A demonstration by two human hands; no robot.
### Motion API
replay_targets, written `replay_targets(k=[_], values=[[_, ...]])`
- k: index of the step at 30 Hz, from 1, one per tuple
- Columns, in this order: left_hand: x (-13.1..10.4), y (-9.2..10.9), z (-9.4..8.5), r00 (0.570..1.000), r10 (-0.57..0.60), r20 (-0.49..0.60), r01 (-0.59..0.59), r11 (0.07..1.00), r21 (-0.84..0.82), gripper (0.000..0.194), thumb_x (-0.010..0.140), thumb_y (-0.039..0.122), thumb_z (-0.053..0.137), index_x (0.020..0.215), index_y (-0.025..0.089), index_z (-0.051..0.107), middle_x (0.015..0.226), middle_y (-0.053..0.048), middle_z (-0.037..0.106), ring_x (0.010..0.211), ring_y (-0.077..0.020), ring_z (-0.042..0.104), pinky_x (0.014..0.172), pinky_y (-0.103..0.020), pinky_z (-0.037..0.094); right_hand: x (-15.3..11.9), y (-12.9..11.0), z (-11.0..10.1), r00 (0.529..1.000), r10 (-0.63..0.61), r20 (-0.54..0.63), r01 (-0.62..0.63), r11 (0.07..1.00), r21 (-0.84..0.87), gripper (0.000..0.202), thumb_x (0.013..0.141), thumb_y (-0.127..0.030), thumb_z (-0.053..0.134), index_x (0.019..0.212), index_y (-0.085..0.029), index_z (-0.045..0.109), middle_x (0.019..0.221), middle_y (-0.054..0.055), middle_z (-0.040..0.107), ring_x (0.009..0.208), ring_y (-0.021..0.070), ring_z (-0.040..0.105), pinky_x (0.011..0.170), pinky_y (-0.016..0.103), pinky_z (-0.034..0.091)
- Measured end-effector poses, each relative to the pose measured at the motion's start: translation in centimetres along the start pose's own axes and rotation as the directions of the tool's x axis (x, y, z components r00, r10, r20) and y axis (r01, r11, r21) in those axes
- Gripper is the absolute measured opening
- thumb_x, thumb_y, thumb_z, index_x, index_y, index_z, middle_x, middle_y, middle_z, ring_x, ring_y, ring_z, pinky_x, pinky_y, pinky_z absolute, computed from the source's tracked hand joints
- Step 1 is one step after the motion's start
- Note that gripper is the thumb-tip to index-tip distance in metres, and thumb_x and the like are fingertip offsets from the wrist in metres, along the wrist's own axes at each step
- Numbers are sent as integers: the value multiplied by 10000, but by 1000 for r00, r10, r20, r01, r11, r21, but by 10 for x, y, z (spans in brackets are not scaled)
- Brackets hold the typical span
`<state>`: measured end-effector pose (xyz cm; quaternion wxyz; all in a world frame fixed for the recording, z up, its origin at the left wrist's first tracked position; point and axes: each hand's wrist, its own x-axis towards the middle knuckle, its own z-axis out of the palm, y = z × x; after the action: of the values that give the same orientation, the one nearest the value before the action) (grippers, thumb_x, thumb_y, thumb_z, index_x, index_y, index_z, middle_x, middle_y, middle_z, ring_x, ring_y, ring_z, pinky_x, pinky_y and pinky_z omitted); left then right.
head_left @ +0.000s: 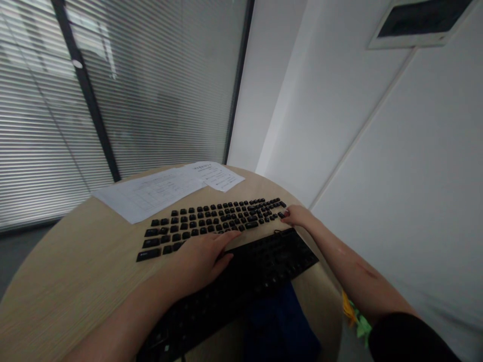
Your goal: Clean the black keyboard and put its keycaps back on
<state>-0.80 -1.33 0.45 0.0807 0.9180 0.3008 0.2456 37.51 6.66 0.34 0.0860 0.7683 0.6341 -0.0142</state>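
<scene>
Loose black keycaps (pixel 151 243) are spread on the table in rows, like a keyboard layout. Nearer to me lies a black keyboard (pixel 279 254), slanting from lower left to upper right; my left forearm covers part of it. My left hand (pixel 204 259) is open, palm down, its fingers stretched out over the near row of keycaps and its thumb above the keyboard's edge. At the far right end of the rows, my right hand (pixel 297 216) has its fingertips closed together at a small keycap (pixel 281 214). The fingers partly hide that spot.
Printed paper sheets (pixel 158 193) lie overlapping on the round wooden table (pixel 75 266), behind the keycaps. A dark blue item (pixel 279 322) is below the keyboard. White walls (pixel 396 166) stand close on the right, blinds (pixel 162 95) behind. Yellow and green objects (pixel 354 317) show beside the table.
</scene>
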Motion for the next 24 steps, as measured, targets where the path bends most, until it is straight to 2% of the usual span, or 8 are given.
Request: replay_targets(k=[9, 19, 24], values=[[0, -2, 0, 1000, -10, -14, 10, 1000, 0, 474, 941, 256, 538, 1414, 245, 554, 925, -40, 755, 795, -223, 722, 758, -342, 560, -2, -1, 0, 1000, 14, -17, -14, 1000, -20, 249, 884, -386, 674, 967, -178, 783, 1020, 134, 781, 937, 259, 712, 646, 275, 422], [3, -3, 0, 1000, -12, 26, 12, 1000, 22, 484, 958, 297, 533, 1439, 239, 533, 914, -34, 753, 777, -210, 712, 757, -333, 556, -2, 1, 0, 1000, 16, -18, -16, 1000, -4, 295, 844, -437, 726, 942, -165, 789, 1024, 149, 781, 936, 276, 714, 652, 285, 427], [5, -4, -2, 998, -32, 52, 30, 999, 44, 485, 956, 292, 532, 1439, 248, 541, 936, -32, 755, 818, -217, 712, 766, -336, 549, -18, 10, -14, 994, 30, -105, -23, 997, 71, 297, 859, -417, 717, 976, -155, 797, 1028, 151, 784, 975, 278, 712, 735, 286, 474]])
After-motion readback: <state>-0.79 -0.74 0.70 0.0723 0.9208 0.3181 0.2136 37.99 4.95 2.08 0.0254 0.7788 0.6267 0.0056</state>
